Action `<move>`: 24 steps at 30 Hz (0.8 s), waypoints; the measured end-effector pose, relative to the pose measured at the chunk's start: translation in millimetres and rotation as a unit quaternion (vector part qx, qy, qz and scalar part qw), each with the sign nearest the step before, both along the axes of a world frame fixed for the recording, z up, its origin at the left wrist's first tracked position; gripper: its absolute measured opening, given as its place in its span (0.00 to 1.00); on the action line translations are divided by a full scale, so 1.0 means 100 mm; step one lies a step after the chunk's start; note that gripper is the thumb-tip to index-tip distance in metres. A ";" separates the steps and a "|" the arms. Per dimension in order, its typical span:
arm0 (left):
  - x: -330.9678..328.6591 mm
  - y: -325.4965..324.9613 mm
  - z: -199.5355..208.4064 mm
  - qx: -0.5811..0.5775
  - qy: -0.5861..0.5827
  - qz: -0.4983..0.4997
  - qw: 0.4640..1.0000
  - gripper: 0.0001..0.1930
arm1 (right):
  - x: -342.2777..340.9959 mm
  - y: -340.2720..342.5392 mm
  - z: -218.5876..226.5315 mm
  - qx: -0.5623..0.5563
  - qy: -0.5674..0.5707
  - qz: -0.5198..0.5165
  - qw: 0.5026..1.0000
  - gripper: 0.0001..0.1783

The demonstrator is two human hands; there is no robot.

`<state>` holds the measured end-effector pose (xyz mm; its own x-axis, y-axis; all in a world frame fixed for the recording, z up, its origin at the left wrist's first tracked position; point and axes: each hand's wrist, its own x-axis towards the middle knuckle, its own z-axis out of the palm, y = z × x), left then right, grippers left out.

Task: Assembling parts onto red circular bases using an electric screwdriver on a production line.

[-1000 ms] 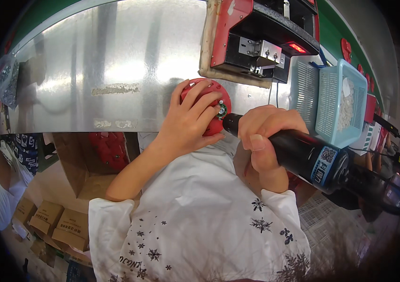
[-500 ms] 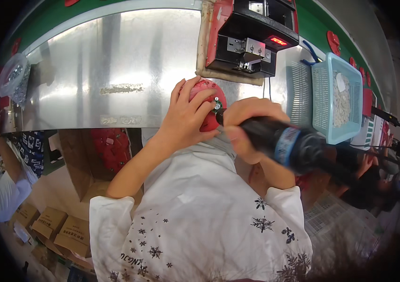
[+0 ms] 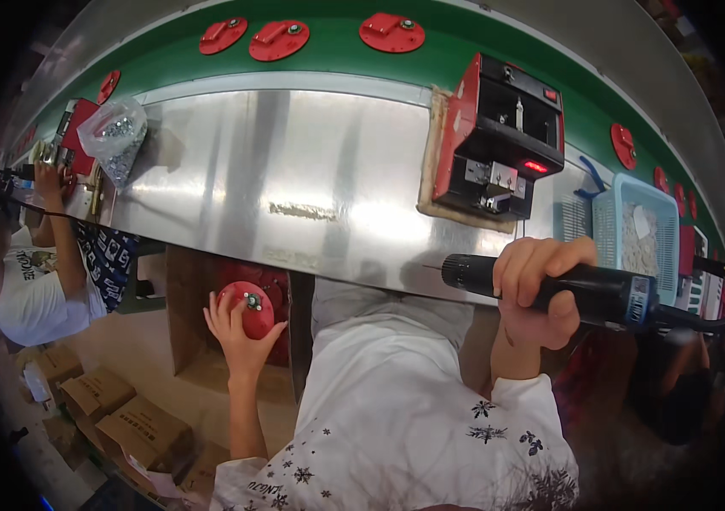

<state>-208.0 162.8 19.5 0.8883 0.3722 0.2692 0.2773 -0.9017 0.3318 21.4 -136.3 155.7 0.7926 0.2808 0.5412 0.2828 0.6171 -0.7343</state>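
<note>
In my left hand [image 3: 237,335] is a round red plastic disc [image 3: 258,317] with a small metal fitting on its face. The fingers curl over its edge, and it hangs over an open cardboard box [image 3: 188,311] that holds more red parts. My right hand [image 3: 541,289] wraps around a black electric screwdriver [image 3: 584,294], whose thin bit points left above the front edge of the metal table [image 3: 362,204]. The bit touches nothing.
A red and black screw feeder [image 3: 499,145] with a lit display stands at the back right. Beside it is a light blue basket [image 3: 618,217] of small pale parts. Red discs [image 3: 280,40] lie on a green belt [image 3: 328,64]. A bag of screws [image 3: 115,136] and a co-worker [image 3: 51,272] are left.
My left hand has carried the red disc off the table, down and left to the box. The screwdriver has come away from the disc and moved right. The view has shifted.
</note>
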 end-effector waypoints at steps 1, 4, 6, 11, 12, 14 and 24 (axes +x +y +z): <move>0.00 0.04 -0.03 0.029 0.029 0.052 0.998 0.33 | 0.01 -0.01 -0.02 -0.013 0.010 -0.022 1.000 0.17; 0.43 0.09 0.04 0.017 -0.077 -0.004 0.997 0.32 | 0.02 -0.11 -0.14 -0.024 0.025 -0.059 0.998 0.17; 0.97 0.04 0.26 -0.011 -0.145 -0.095 0.985 0.26 | 0.02 -0.21 -0.20 -0.036 0.076 -0.089 0.992 0.18; 3.15 0.02 0.38 -0.006 -0.203 -0.234 0.951 0.21 | -0.08 -0.46 -0.30 -0.063 0.106 -0.122 0.985 0.21; 3.66 0.13 0.31 -0.010 -0.205 -0.241 0.949 0.24 | -0.10 -0.49 -0.30 -0.063 0.102 -0.128 0.984 0.21; 4.60 0.31 0.13 0.022 -0.244 -0.219 0.944 0.26 | -0.17 -0.58 -0.29 -0.096 0.113 -0.145 0.978 0.23; 5.27 0.56 -0.27 -0.014 -0.105 -0.125 0.986 0.23 | -0.18 -0.75 -0.12 -0.051 0.144 -0.235 0.960 0.21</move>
